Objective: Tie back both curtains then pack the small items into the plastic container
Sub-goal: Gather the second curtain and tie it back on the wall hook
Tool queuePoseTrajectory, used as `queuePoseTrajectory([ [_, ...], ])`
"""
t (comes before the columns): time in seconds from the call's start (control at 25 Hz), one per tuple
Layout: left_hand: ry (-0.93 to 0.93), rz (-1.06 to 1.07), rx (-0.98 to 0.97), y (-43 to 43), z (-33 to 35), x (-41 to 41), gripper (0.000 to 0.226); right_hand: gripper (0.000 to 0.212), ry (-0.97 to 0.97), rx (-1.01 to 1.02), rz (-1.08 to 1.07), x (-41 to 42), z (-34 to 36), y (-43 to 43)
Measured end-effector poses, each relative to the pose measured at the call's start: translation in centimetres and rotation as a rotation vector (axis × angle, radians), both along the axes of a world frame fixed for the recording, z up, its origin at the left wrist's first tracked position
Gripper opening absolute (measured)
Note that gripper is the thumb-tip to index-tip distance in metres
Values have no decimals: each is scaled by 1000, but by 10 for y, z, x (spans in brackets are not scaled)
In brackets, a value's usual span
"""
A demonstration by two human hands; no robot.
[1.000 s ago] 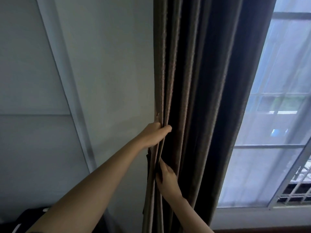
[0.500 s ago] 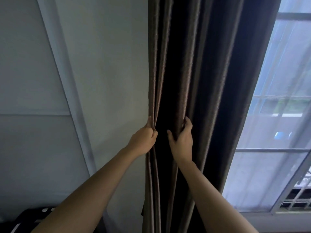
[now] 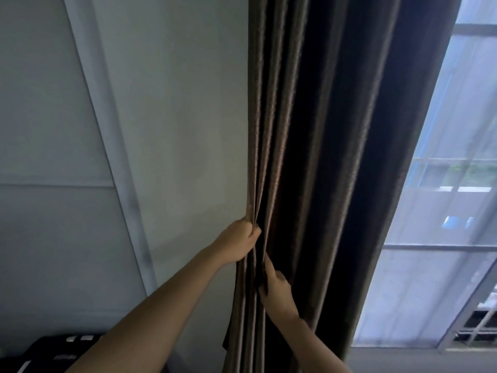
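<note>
Head view. A dark brown curtain (image 3: 309,130) hangs in deep vertical pleats down the middle of the frame, gathered between a pale wall (image 3: 174,103) on its left and a window (image 3: 443,238) on its right. The left hand (image 3: 239,243) is closed round the outermost pleats at the curtain's left edge, fingers curled into the cloth and bunching it. The right hand (image 3: 277,289) sits lower and just to the right, against the next pleats, one finger lying straight up along a fold; its other fingers sink into the shadowed cloth, so whether it grasps the fabric cannot be told. A light trim strip (image 3: 107,157) runs slantwise down the wall. A sheer white curtain (image 3: 430,292) veils the panes, blurring what lies outside, and a metal grille (image 3: 481,324) shows at the lower right corner. A black object with pale markings (image 3: 53,348) is cut off by the bottom left edge and partly covered by the left forearm; its kind is unclear. The curtain's top and hem fall outside the frame.
</note>
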State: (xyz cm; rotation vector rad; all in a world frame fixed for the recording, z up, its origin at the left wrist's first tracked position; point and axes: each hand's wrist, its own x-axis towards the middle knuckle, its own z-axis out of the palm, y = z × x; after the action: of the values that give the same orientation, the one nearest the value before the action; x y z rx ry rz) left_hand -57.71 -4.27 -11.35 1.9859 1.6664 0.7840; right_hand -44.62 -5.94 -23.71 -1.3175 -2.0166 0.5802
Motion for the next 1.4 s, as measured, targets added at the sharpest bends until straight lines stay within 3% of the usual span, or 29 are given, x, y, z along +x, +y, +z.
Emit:
queuePoseTrajectory([
  [0.28,-157,-57,-114,-7,5,17,25,73,-65,-47,15,-4,-4,-4],
  [0.4,-47,-43,11,-7,2,24,41,72,-66,-96,57,-4,-11,-6],
  [0.48,21,-3,44,-3,0,23,34,71,-12,-101,110,2,-9,-9],
  [0.56,82,47,46,-2,1,18,34,65,53,142,2,10,4,-6],
  [0.64,98,78,60,-3,1,13,34,54,215,456,-259,16,33,5],
  [0.72,90,79,71,-6,1,9,29,55,370,550,-399,19,74,18],
  [0.88,113,88,86,-7,-4,6,28,81,451,117,-275,28,116,51],
  [0.96,120,83,90,-9,-5,6,24,62,332,-13,-231,33,103,58],
  [1.08,100,72,93,-6,-5,5,22,8,217,67,-174,33,62,41],
  [1.2,75,56,89,-2,-5,8,27,16,341,149,-99,32,38,18],
  [1.28,56,42,76,0,-7,13,29,21,409,100,-68,32,34,10],
  [1.4,-3,28,48,1,-8,22,34,25,315,5,-32,30,19,6],
])
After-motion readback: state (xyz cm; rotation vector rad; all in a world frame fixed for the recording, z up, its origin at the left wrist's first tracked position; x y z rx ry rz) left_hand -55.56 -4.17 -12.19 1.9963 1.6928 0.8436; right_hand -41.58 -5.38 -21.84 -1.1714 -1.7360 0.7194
